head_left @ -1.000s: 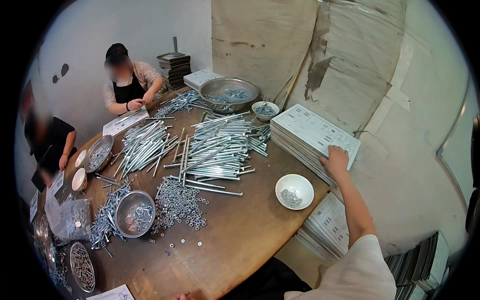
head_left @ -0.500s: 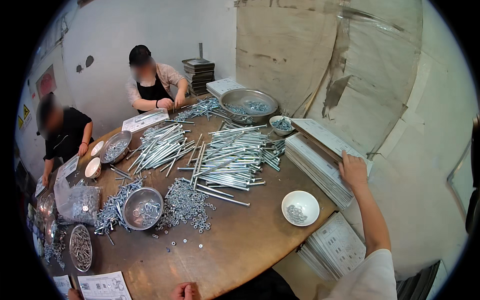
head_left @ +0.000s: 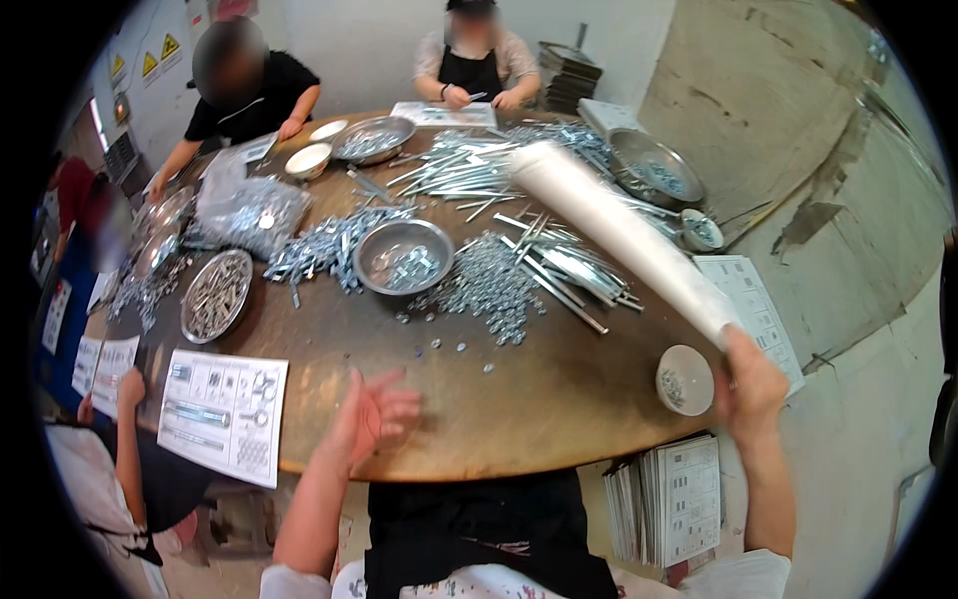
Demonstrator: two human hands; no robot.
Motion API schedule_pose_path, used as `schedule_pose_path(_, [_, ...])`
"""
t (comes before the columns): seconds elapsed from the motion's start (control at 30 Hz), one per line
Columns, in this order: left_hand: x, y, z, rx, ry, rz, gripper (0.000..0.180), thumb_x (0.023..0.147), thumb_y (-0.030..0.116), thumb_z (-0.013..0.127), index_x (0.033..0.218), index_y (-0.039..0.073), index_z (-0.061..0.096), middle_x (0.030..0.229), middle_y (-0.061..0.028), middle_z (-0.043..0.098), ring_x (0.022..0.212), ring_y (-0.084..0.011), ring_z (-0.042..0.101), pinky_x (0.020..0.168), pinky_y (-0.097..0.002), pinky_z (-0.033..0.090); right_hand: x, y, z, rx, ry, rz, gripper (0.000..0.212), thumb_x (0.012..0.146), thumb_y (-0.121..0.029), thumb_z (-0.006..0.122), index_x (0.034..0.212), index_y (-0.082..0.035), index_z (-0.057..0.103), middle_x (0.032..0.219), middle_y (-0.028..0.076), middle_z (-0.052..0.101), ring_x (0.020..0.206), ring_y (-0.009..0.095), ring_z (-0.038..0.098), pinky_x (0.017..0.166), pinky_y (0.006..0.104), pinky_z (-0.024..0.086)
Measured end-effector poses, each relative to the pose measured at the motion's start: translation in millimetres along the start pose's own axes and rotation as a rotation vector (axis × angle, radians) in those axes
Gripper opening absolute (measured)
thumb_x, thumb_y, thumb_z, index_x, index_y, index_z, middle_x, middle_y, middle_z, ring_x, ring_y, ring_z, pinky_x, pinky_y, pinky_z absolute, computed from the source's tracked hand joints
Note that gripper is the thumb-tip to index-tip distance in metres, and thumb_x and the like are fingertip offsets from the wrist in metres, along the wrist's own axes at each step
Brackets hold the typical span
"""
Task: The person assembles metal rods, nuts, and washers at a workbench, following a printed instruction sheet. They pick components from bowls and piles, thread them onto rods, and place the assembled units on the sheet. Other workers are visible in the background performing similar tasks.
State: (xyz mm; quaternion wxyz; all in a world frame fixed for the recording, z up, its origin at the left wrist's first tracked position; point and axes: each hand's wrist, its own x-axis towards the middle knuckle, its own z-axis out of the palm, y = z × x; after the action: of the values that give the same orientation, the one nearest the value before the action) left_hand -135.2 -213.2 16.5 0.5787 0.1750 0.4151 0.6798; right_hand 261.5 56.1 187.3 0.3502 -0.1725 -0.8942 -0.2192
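Observation:
My right hand (head_left: 755, 387) is closed on the near end of a white board (head_left: 624, 235), motion-blurred and seen nearly edge-on. The board slants up and to the left over the long bolts (head_left: 584, 265). Just left of that hand stands a small white bowl (head_left: 701, 371) of small metal parts. My left hand (head_left: 377, 417) hovers over the table's near edge, fingers spread and holding nothing. Beyond it lie a heap of nuts (head_left: 489, 285) and a steel bowl (head_left: 404, 230) with metal rings.
Printed boards (head_left: 753, 285) are stacked at the right edge of the table (head_left: 539, 409); more boards (head_left: 689, 499) stand below it. At left are a printed sheet (head_left: 225, 409), an oval dish of screws (head_left: 217, 297) and a plastic bag (head_left: 249, 212). Other people sit around the table.
My right hand has lifted a board off the stack and swung it over the table. My left hand has risen and spread its fingers. The view has turned left and downward.

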Motion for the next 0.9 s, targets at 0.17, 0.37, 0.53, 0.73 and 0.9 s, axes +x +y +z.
schedule_pose_path(0.17, [-41, 47, 23, -0.415, 0.13, 0.057, 0.073, 0.095, 0.061, 0.048, 0.141, 0.004, 0.046, 0.136, -0.0208, 0.055, 0.12, -0.0326, 0.059, 0.102, -0.0456, 0.048, -16, -117, 30, 0.292, -0.061, -0.342, 0.028, 0.083, -0.018, 0.069, 0.11, -0.024, 0.068, 0.104, 0.009, 0.07, 0.089, 0.025, 0.07, 0.067, 0.0287, 0.057])
schedule_pose_path(0.37, [-50, -12, -44, 0.123, 0.326, -0.032, 0.046, 0.094, 0.015, 0.058, 0.134, -0.006, 0.05, 0.122, -0.0151, 0.064, 0.111, -0.0224, 0.063, 0.095, -0.0332, 0.049, -86, -153, 65, 0.478, -0.523, -0.252, 0.053, 0.072, -0.021, 0.073, 0.125, -0.02, 0.062, 0.122, 0.011, 0.061, 0.113, 0.028, 0.06, 0.087, 0.0363, 0.052])
schedule_pose_path(0.53, [-51, -30, -38, 1.077, 0.604, 0.351, 0.046, 0.097, 0.01, 0.052, 0.14, -0.005, 0.045, 0.139, -0.016, 0.052, 0.127, -0.0237, 0.051, 0.107, -0.034, 0.039, -83, -130, 73, 0.659, -0.664, 0.245, 0.064, 0.08, -0.021, 0.074, 0.137, -0.004, 0.05, 0.138, 0.022, 0.05, 0.128, 0.039, 0.048, 0.107, 0.0454, 0.039])
schedule_pose_path(0.73, [-27, -33, -17, 0.614, 0.441, 0.309, 0.053, 0.099, 0.01, 0.048, 0.148, -0.005, 0.032, 0.151, -0.0169, 0.038, 0.139, -0.0252, 0.037, 0.114, -0.0351, 0.029, -107, -129, 111, 1.046, -0.507, 0.98, 0.069, 0.092, -0.016, 0.06, 0.147, 0.01, 0.026, 0.139, 0.029, 0.046, 0.131, 0.032, 0.047, 0.108, 0.0384, 0.037])
schedule_pose_path(0.9, [-29, -29, -10, 0.378, 0.382, 0.22, 0.056, 0.102, 0.013, 0.045, 0.15, -0.007, 0.025, 0.152, -0.0163, 0.037, 0.138, -0.0228, 0.039, 0.112, -0.0346, 0.033, -68, -85, 122, 0.718, -0.615, 0.819, 0.061, 0.09, -0.02, 0.062, 0.141, 0.006, 0.04, 0.132, 0.027, 0.054, 0.123, 0.038, 0.053, 0.103, 0.0416, 0.042])
